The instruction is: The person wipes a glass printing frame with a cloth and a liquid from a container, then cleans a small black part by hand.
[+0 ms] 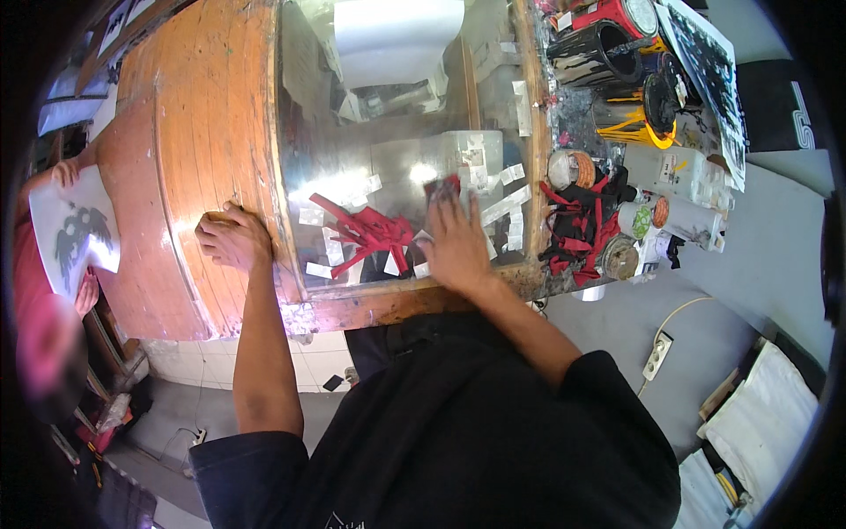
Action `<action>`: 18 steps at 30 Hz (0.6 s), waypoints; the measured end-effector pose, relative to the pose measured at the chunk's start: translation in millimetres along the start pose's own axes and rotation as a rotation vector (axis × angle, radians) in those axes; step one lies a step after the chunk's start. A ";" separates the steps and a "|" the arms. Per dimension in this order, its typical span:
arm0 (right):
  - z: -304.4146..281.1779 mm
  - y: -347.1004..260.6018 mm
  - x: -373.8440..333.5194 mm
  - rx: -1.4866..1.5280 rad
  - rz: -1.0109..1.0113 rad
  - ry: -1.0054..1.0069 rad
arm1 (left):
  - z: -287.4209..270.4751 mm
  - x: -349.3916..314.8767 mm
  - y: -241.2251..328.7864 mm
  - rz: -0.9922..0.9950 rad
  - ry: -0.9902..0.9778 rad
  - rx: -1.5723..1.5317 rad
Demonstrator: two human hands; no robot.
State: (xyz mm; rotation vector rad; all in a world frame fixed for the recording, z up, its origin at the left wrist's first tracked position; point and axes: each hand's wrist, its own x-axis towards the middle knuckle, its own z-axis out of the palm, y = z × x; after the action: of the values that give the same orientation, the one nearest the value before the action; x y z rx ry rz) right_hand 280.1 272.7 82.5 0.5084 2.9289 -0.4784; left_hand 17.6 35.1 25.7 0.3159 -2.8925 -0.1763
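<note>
My right hand (458,242) lies over the glass top (352,159), its fingers stretched out and nearly flat. At its fingertips is a small dark red and black patch (442,186); whether the fingers press on it I cannot tell. To the left of this hand, a tangled bunch of red ribbon-like strips (374,231) rests on the glass, with small white paper pieces (319,270) around it. My left hand (236,240) rests on the wooden tabletop (216,106) with its fingers curled under. Anything inside them is hidden.
A curled white sheet (398,40) is at the glass's far end. Paint-stained cans (595,55), jars (619,257) and more red and black strips (582,225) crowd the right side. At far left, another person holds a sheet with a dark winged print (84,231). A power strip (656,354) lies lower right.
</note>
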 end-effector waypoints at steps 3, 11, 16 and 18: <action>-15.4 39.2 35.4 -0.026 0.164 0.065 | -2.4 -1.8 -1.3 0.000 -0.011 -0.006; 2.9 45.1 -46.5 -0.071 -0.106 0.005 | -1.3 -2.6 -3.2 0.003 0.003 0.013; -0.8 74.1 21.4 0.130 0.047 0.356 | 0.5 -0.2 -2.1 0.026 0.010 0.024; 2.4 62.9 26.5 0.264 0.040 0.368 | 1.7 -0.8 -3.9 0.026 0.014 0.037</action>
State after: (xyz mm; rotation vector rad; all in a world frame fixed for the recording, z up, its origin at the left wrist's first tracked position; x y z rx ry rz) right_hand 277.4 336.2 57.5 0.7595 3.2090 -0.8570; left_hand 18.7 31.7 23.3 0.2852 -2.8868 -0.1163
